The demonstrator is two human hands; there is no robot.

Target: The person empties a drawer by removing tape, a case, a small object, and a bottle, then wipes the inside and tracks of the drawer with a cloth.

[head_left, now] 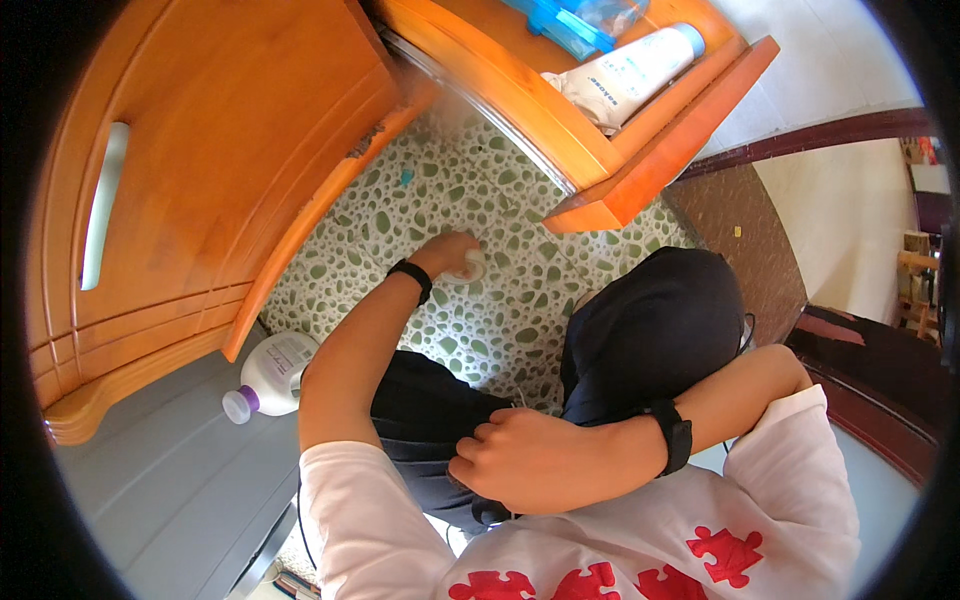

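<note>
My left hand [448, 253] is low over the pebble-patterned floor [517, 292], its fingers closed on a small white item [471, 268] that looks curved or ring-like. Blur hides what exactly it is. My right hand [517, 457] lies across my lap on the black trousers [652, 322], back of the hand up and fingers curled. Its palm is hidden, so whether it holds anything does not show. Dark bands circle both wrists.
An orange wooden cabinet door [247, 135] with a pale handle [105, 206] rises on the left. Above, a wooden ledge [517, 90] bears a white squeeze tube [630, 75] and blue plastic items [574, 30]. A white bottle with a purple cap [274, 373] is beside my left arm. A small blue scrap [406, 177] lies on the floor.
</note>
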